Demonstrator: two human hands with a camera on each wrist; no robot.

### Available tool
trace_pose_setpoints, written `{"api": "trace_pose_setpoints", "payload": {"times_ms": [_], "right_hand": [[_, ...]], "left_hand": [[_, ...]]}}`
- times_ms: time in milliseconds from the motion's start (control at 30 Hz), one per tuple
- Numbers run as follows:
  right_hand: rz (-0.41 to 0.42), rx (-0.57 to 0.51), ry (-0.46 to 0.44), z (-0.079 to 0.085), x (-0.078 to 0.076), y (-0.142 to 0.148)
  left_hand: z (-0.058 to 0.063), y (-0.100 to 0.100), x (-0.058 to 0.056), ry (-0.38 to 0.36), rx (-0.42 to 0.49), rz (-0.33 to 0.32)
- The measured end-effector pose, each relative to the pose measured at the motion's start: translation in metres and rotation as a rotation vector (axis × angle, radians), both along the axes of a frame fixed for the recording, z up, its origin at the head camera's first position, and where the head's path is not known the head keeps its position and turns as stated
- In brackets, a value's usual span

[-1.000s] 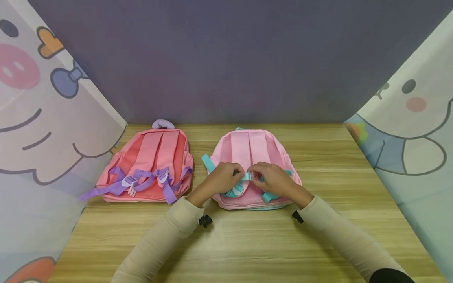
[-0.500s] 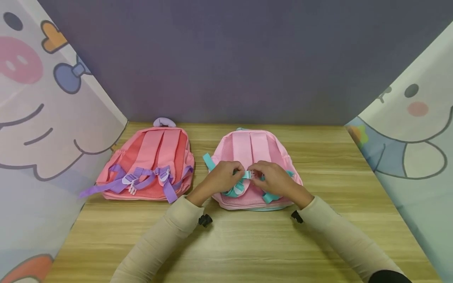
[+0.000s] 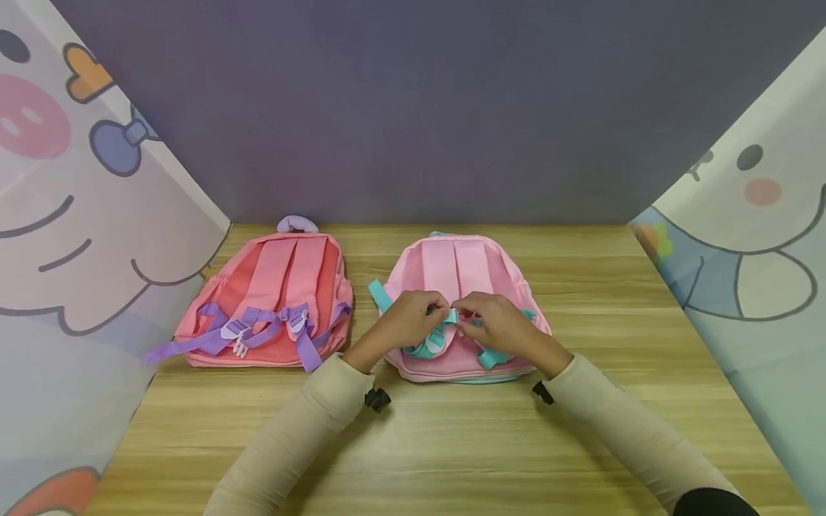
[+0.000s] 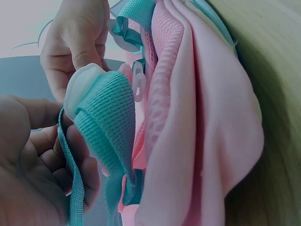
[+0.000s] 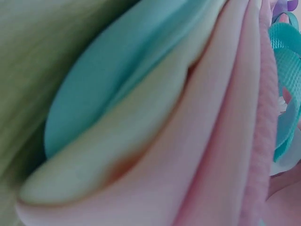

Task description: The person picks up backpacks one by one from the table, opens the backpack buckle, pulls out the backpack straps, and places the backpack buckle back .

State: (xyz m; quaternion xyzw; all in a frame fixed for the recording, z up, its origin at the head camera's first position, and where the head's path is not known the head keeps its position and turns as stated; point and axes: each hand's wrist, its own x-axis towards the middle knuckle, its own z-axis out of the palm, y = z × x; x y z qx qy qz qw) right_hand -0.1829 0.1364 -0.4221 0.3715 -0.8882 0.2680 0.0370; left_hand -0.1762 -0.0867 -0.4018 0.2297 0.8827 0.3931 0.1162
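A pink backpack (image 3: 474,265) lies with its shoulder straps up on the wooden table. Over its lower middle, my left hand (image 3: 408,319) pinches a teal webbing strap (image 4: 106,113) between thumb and fingers. The strap's loose length hangs across that palm in the left wrist view. Close beside it, my right hand (image 3: 500,326) pinches a whitish plastic buckle (image 4: 84,87) through which the strap is looped. The fingertips partly cover the buckle. Another whitish buckle piece (image 4: 138,82) hangs near the mesh. The right wrist view shows mostly the bag's side, with its hand barely visible.
A coral backpack (image 3: 264,287) with purple straps (image 3: 213,340) and white buckles lies to the left on the table (image 3: 452,459). A dark panel (image 3: 426,107) stands behind, and cartoon-printed panels flank both sides.
Both hands keep their hold at the strap and buckle, with the left fingertips slightly higher and closer to the right hand. The head view shifts a little; the backpacks stay in place.
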Motion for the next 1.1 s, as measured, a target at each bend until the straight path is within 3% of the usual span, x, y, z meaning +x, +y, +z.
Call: {"api": "trace_pose_setpoints", "payload": {"times_ms": [433, 933, 1100], "right_hand": [[0.012, 0.011, 0.014, 0.0031, -0.0003, -0.0007], [-0.008, -0.008, 0.006, 0.0036, -0.0012, -0.0006], [-0.008, -0.008, -0.001, 0.0045, -0.0005, 0.0002]], "left_hand": [[-0.0006, 0.0005, -0.0024, -0.016, 0.011, -0.012], [0.0006, -0.0046, -0.0011, -0.095, 0.023, 0.035], [0.0012, -0.0046, -0.0008, -0.084, 0.004, 0.035]]}}
